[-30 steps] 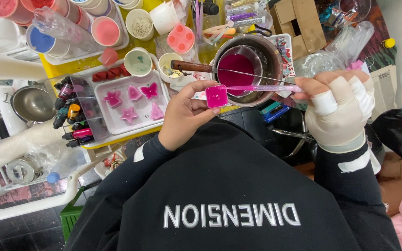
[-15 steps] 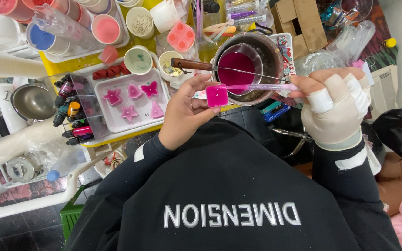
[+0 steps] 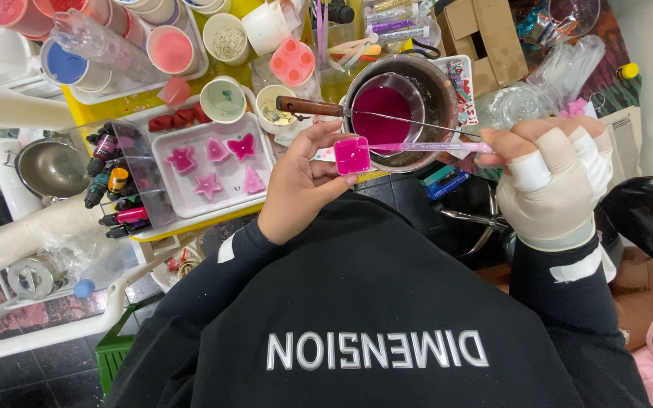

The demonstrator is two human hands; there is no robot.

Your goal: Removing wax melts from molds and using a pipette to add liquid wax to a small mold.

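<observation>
Brown cardboard box [image 3: 485, 38] — top centre-right, flaps open, behind metal pot.

Small dropper bottles [image 3: 115, 189] with coloured labels — clear compartment, left of white tray.

Crumpled clear plastic packaging [image 3: 538, 91] — right of box.

Flat patterned card [image 3: 462, 83] under pot's right edge.

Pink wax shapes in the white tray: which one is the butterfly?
The magenta butterfly-shaped wax piece at the white tray's top right corner. The others are two stars, a heart-like piece and a triangle.
</observation>
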